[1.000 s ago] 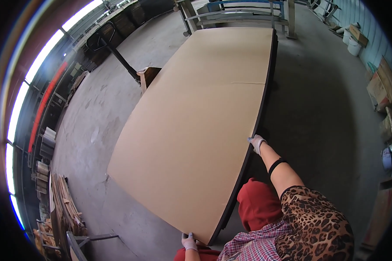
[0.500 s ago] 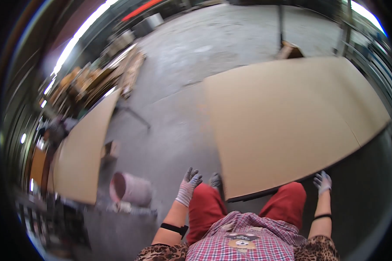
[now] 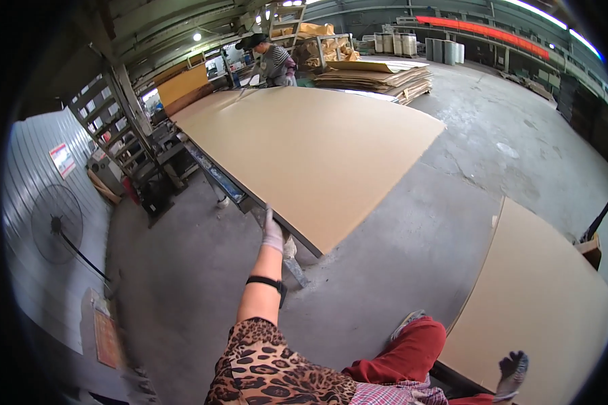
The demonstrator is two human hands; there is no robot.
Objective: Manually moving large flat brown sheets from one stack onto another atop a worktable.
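Note:
A large tan cardboard sheet [image 3: 317,155] lies on a raised support ahead of me, its near corner jutting toward me. My left hand [image 3: 273,236], in a pale glove, is at the sheet's dark near edge, close to that corner. Its thumb lies against the edge and the other fingers are mostly hidden below, so it appears closed on the edge. My right hand [image 3: 511,373], gloved with dark fingertips, is low on the right with its fingers apart and holds nothing. Below and around it lies a second tan sheet [image 3: 540,290].
A person [image 3: 273,64] in a striped top stands at the far side of the raised sheet. Flat cardboard is stacked [image 3: 378,81] behind it. To the left are a metal stair [image 3: 108,121] and a fan [image 3: 57,223] by a corrugated wall. A dark pole [image 3: 604,209] rises at the right.
My view has swung left. My left hand has gone from hanging free beside my knee to the raised sheet's edge. My right hand has come from beside the second sheet to over it.

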